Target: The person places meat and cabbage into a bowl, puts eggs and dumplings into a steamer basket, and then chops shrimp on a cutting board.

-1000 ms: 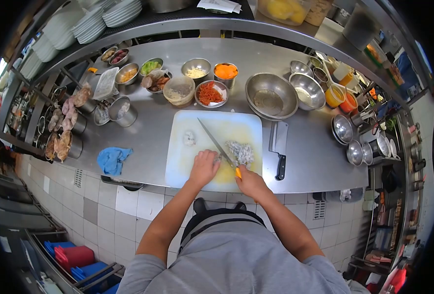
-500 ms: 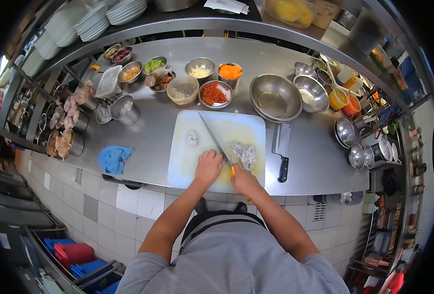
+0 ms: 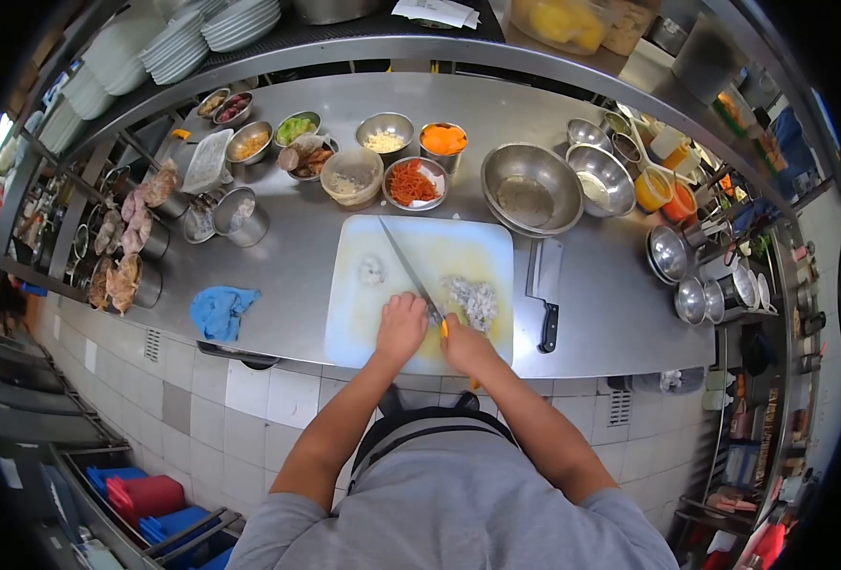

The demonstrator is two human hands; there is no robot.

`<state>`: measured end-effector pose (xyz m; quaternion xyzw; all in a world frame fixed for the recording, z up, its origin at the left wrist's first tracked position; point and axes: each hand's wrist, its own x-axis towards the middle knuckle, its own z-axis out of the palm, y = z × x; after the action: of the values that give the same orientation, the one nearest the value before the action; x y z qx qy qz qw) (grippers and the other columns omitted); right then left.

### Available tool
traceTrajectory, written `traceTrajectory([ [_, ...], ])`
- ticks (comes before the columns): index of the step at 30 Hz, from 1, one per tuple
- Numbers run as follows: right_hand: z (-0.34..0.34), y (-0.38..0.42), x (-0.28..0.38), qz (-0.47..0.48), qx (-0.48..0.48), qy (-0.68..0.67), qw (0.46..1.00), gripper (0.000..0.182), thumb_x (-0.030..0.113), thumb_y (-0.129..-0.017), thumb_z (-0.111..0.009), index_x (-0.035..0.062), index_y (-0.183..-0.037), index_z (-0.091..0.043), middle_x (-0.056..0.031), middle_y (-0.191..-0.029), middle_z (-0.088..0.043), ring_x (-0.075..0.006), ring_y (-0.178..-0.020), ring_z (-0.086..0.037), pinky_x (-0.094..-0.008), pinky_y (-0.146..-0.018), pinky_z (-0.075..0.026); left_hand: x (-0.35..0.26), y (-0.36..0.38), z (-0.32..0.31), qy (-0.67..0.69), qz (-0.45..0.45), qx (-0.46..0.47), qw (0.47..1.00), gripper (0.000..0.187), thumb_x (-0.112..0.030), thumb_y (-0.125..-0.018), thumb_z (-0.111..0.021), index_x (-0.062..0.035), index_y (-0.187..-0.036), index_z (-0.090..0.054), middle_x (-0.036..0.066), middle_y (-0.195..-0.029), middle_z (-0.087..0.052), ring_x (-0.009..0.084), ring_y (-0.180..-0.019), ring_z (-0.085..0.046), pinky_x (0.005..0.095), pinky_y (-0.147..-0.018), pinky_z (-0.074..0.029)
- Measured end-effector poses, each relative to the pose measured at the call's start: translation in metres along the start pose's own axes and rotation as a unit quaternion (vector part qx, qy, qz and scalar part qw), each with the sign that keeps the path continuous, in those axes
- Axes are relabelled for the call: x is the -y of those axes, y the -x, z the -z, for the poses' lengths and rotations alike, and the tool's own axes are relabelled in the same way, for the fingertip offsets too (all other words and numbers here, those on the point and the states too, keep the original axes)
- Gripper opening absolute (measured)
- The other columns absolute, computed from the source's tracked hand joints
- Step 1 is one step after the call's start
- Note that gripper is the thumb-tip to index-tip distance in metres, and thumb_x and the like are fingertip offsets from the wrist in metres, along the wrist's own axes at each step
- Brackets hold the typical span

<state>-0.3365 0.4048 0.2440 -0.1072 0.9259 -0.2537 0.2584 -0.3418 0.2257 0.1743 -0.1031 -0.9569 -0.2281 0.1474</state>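
My right hand (image 3: pixel 468 350) is wrapped round the yellow handle of a long kitchen knife (image 3: pixel 409 268). Its blade slants across the white cutting board (image 3: pixel 349 323), tip towards the far left. Close against the left side of the blade, my left hand (image 3: pixel 402 328) rests on the board with its fingers bent together; whatever lies under them is hidden. Right of the blade there is a pile of finely chopped greyish-white pieces (image 3: pixel 471 302). A small whitish lump (image 3: pixel 371 270) sits on the board's left half, apart from both hands.
A cleaver (image 3: pixel 546 294) lies right of the board, a blue cloth (image 3: pixel 223 312) to the left. Behind stand a bowl of orange-red shreds (image 3: pixel 414 182), a large steel bowl (image 3: pixel 532 190) and a plastic tub (image 3: pixel 352 177). A steel shelf (image 3: pixel 420 47) overhangs the table's far side.
The knife and my right hand have shifted slightly to the left. My left hand stays almost in place beside the blade, and the chopped pile looks the same.
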Motion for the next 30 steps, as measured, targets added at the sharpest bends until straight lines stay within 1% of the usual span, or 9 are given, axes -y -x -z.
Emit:
traceTrajectory([
  [3, 0.013, 0.006, -0.001, 0.012, 0.007, 0.012, 1.0, 0.036, 0.018, -0.099, -0.053, -0.0021, -0.129, -0.05, -0.0339, -0.106, -0.072, -0.0505, -0.102, -0.071, -0.059, -0.09, -0.054, 0.0, 0.0, -0.002, 0.06, 0.027, -0.042, 0.997, 0.019, -0.011, -0.088, -0.068, -0.0073, -0.106, -0.062, 0.013, -0.109, -0.059, 0.0358, -0.104, -0.055, 0.0496, -0.093, -0.046],
  [5, 0.021, 0.027, 0.003, 0.011, 0.028, 0.016, 0.999, 0.036, 0.021, -0.101, -0.056, -0.0026, -0.127, -0.049, -0.0326, -0.104, -0.072, -0.0501, -0.101, -0.071, -0.0584, -0.089, -0.055, 0.002, 0.001, -0.004, 0.043, 0.049, -0.041, 0.997, 0.019, -0.011, -0.088, -0.067, -0.0072, -0.106, -0.062, 0.013, -0.109, -0.059, 0.0358, -0.105, -0.056, 0.0497, -0.093, -0.046],
  [7, 0.021, 0.055, 0.01, -0.034, 0.067, 0.012, 0.997, 0.039, 0.013, -0.097, -0.048, -0.0026, -0.133, -0.05, -0.0335, -0.106, -0.073, -0.0501, -0.104, -0.071, -0.0599, -0.092, -0.054, 0.0, 0.002, -0.007, 0.026, 0.075, -0.04, 0.996, 0.019, -0.01, -0.089, -0.067, -0.007, -0.106, -0.062, 0.013, -0.109, -0.059, 0.0358, -0.105, -0.056, 0.0497, -0.092, -0.046],
  [12, -0.006, 0.024, -0.005, -0.024, 0.051, -0.019, 0.998, 0.039, 0.013, -0.097, -0.047, -0.0057, -0.132, -0.049, -0.0334, -0.109, -0.073, -0.0492, -0.105, -0.071, -0.0583, -0.093, -0.054, -0.006, -0.001, -0.006, -0.034, 0.046, 0.007, 0.998, 0.018, -0.009, -0.088, -0.067, -0.0061, -0.105, -0.062, 0.013, -0.108, -0.059, 0.0357, -0.105, -0.055, 0.0493, -0.091, -0.046],
  [16, 0.014, -0.003, -0.006, 0.017, 0.036, -0.016, 0.999, 0.038, 0.013, -0.098, -0.047, -0.0031, -0.132, -0.051, -0.0336, -0.11, -0.072, -0.0488, -0.106, -0.071, -0.0576, -0.094, -0.054, 0.005, 0.0, -0.009, -0.026, 0.012, 0.004, 1.0, 0.019, -0.011, -0.086, -0.069, -0.0075, -0.103, -0.063, 0.012, -0.108, -0.059, 0.0344, -0.104, -0.055, 0.05, -0.092, -0.045],
  [18, 0.027, 0.009, -0.004, 0.01, 0.049, -0.002, 0.999, 0.038, 0.014, -0.098, -0.047, -0.0025, -0.132, -0.052, -0.0335, -0.111, -0.072, -0.0487, -0.106, -0.071, -0.0575, -0.094, -0.053, 0.008, 0.004, -0.004, 0.057, 0.02, -0.034, 0.998, 0.022, -0.011, -0.086, -0.07, -0.0076, -0.106, -0.064, 0.012, -0.109, -0.059, 0.0346, -0.106, -0.056, 0.0499, -0.092, -0.046],
  [22, 0.047, 0.052, 0.003, -0.01, 0.09, 0.007, 0.996, 0.038, 0.015, -0.098, -0.048, -0.0029, -0.131, -0.052, -0.0346, -0.113, -0.072, -0.0494, -0.108, -0.071, -0.0581, -0.095, -0.053, 0.009, 0.008, -0.002, 0.036, 0.035, -0.054, 0.997, 0.021, -0.012, -0.087, -0.069, -0.0077, -0.107, -0.065, 0.013, -0.11, -0.06, 0.0345, -0.106, -0.056, 0.0495, -0.092, -0.046],
  [24, 0.042, 0.071, 0.01, -0.027, 0.103, 0.021, 0.994, 0.038, 0.016, -0.099, -0.049, -0.0028, -0.131, -0.051, -0.0348, -0.113, -0.072, -0.0499, -0.108, -0.071, -0.0584, -0.095, -0.053, 0.006, 0.007, 0.001, -0.021, 0.041, -0.003, 0.999, 0.02, -0.012, -0.087, -0.069, -0.0081, -0.106, -0.065, 0.012, -0.11, -0.061, 0.0337, -0.107, -0.057, 0.0488, -0.092, -0.046],
  [30, -0.018, 0.061, 0.012, -0.056, 0.054, 0.036, 0.996, 0.036, 0.017, -0.1, -0.051, -0.002, -0.13, -0.048, -0.0352, -0.109, -0.072, -0.0519, -0.104, -0.071, -0.0599, -0.093, -0.053, 0.008, 0.009, 0.004, -0.014, 0.03, -0.009, 0.999, 0.016, -0.015, -0.086, -0.071, -0.0089, -0.1, -0.065, 0.009, -0.107, -0.062, 0.032, -0.107, -0.057, 0.0482, -0.092, -0.046],
])
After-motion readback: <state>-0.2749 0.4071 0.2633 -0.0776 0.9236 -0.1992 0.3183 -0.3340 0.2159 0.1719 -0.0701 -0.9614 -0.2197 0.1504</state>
